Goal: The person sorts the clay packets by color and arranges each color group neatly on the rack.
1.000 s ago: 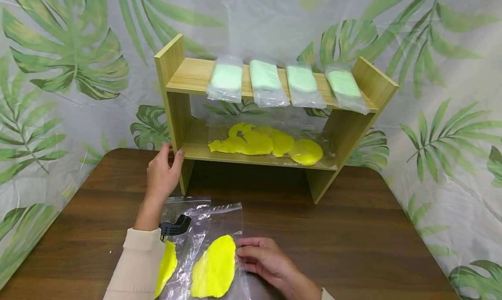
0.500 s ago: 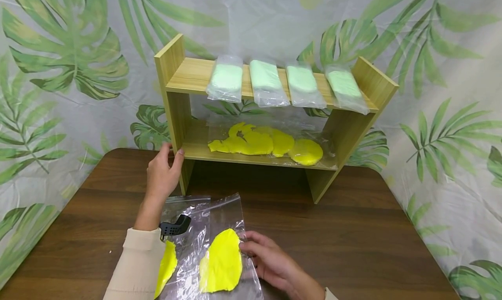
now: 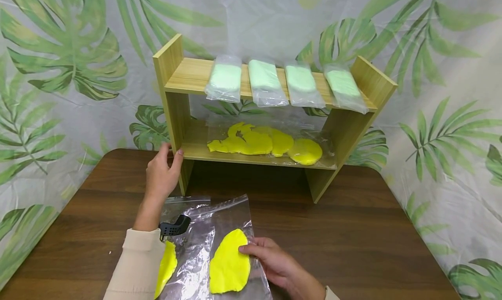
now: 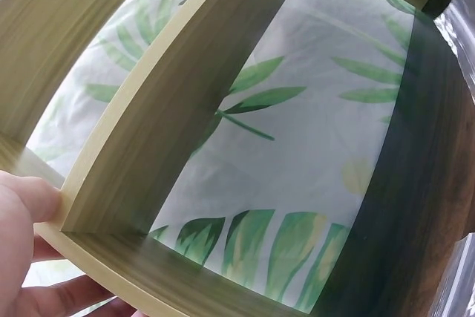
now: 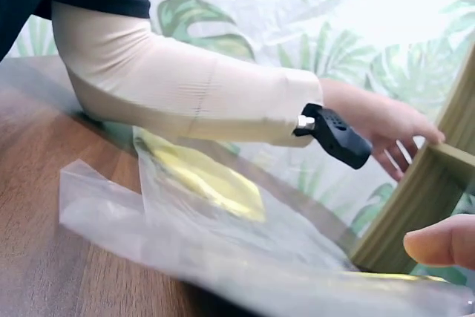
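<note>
My left hand [image 3: 162,173] holds the left upright of a small wooden shelf [image 3: 255,158], thumb at its front edge and fingers on its outer side. With thumb and fingers, my right hand [image 3: 276,261] pinches the right edge of a clear zip bag holding a flat piece of yellow clay [image 3: 231,263]. Below the left forearm lies another clear bag with yellow clay [image 3: 167,265], partly hidden by the sleeve. In the right wrist view, the pinched bag [image 5: 245,265] is blurred and the right thumb [image 5: 445,241] shows at the edge.
On the shelf's top board lie several bagged pale green slabs [image 3: 301,80], overhanging the front edge. Several bagged yellow pieces [image 3: 306,152] overlap on the middle board. A dark wood table [image 3: 353,247] carries everything, with a leaf-print curtain [image 3: 266,21] behind.
The right hand has drawn its bag a little to the right and lifted its edge; the thumb now lies over the yellow clay. My left hand stays at the shelf.
</note>
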The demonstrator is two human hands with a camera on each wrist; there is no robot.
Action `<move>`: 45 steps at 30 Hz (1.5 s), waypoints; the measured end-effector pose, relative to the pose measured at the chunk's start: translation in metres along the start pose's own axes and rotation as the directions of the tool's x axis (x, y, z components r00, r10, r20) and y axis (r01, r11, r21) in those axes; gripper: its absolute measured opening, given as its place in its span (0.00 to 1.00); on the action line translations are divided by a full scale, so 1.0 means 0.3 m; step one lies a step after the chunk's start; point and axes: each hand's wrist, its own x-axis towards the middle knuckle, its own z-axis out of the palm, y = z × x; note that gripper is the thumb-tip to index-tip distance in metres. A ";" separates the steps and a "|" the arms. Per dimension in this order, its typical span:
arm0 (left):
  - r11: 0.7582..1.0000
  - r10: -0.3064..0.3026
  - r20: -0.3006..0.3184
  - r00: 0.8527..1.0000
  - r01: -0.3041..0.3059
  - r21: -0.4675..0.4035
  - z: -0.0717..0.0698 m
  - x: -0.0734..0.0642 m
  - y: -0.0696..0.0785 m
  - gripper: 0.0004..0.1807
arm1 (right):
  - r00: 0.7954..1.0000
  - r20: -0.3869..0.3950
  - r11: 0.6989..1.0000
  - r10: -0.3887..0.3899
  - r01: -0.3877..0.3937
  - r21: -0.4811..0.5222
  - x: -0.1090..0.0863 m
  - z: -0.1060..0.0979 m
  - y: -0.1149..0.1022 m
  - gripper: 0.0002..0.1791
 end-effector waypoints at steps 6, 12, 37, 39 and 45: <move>1.000 -0.004 0.002 1.000 0.004 -0.002 -0.002 0.000 0.000 0.20 | 0.999 -0.044 0.999 -0.009 0.007 -0.039 -0.003 -0.003 0.003 0.24; 1.000 0.000 0.000 1.000 0.000 -0.001 0.001 -0.001 -0.002 0.21 | 0.986 -0.160 0.988 -0.040 0.015 -0.155 -0.011 -0.005 -0.003 0.39; 1.000 -0.002 0.007 1.000 0.002 -0.017 -0.002 0.000 -0.003 0.21 | 0.970 -0.116 0.959 -0.211 0.183 -0.218 -0.059 -0.072 -0.142 0.27; 1.000 -0.006 0.009 1.000 0.006 -0.016 -0.003 0.000 -0.003 0.21 | 0.967 -0.128 0.955 -0.219 0.186 -0.232 -0.064 -0.072 -0.151 0.26; 1.000 -0.009 0.018 1.000 0.009 -0.012 0.000 -0.001 -0.001 0.20 | 0.951 -0.165 0.936 -0.262 0.208 -0.284 -0.094 -0.069 -0.182 0.26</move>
